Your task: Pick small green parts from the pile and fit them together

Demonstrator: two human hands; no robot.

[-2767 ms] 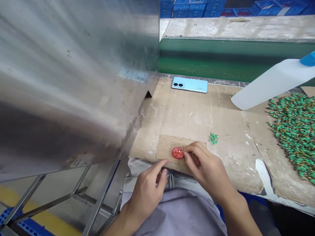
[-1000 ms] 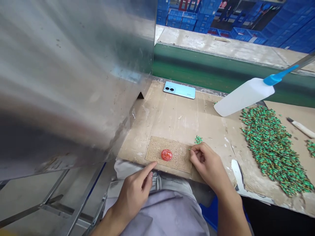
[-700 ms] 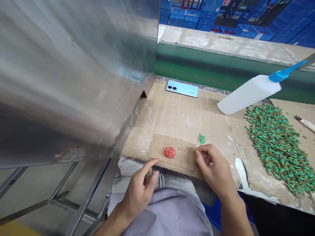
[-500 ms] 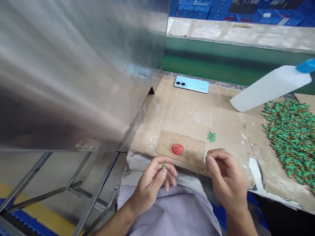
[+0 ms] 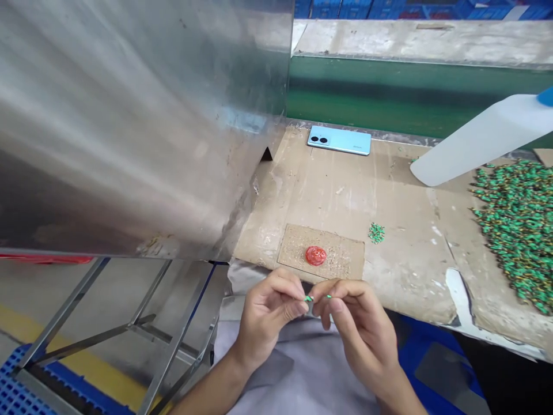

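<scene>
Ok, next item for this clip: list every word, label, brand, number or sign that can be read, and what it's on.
None can be read for certain.
Light-blue phone: a small mark near its right end, too small and blurred to read.
Pale tag among the blue crates: no writing can be made out.
White bottle: no lettering shows.

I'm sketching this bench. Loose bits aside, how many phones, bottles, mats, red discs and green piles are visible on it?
Phone: 1
Bottle: 1
Mat: 1
Red disc: 1
Green piles: 2, one large, one small
Total in view: 6
</scene>
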